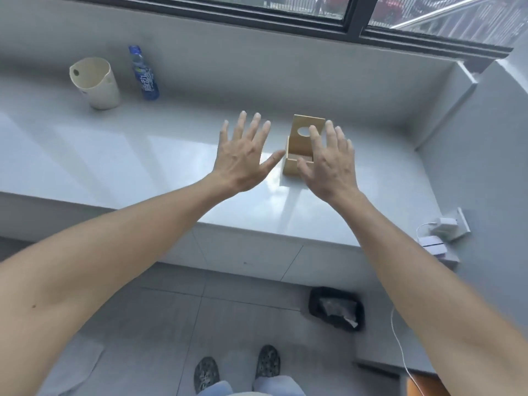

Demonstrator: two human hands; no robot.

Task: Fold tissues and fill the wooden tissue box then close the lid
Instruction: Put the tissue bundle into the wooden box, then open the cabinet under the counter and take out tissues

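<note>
right hand (328, 164): bare, fingers spread, empty, palm down; hovers over the near right part of the box, hiding it; contact cannot be told.
left hand (243, 155): bare, fingers spread, empty; just left of the box, thumb tip near its left wall, apparently apart.
small light wooden tissue box (292, 165): on the pale grey glossy ledge (143, 155) below the window, toward its right end, roughly midway between near edge and back wall.
flat wooden lid with round hole (307, 128): raised, stands up at the box's far side, hole facing the person.
box opening: faces up; inside mostly hidden.
axis: none clear, box looks roughly square; lid edge runs left-right.
nearer hand: right; box lies straight under and ahead.
tissues: none visible.
cream plastic bucket (95, 82), blue-labelled bottle (144, 74): far left on ledge, well apart.
</note>
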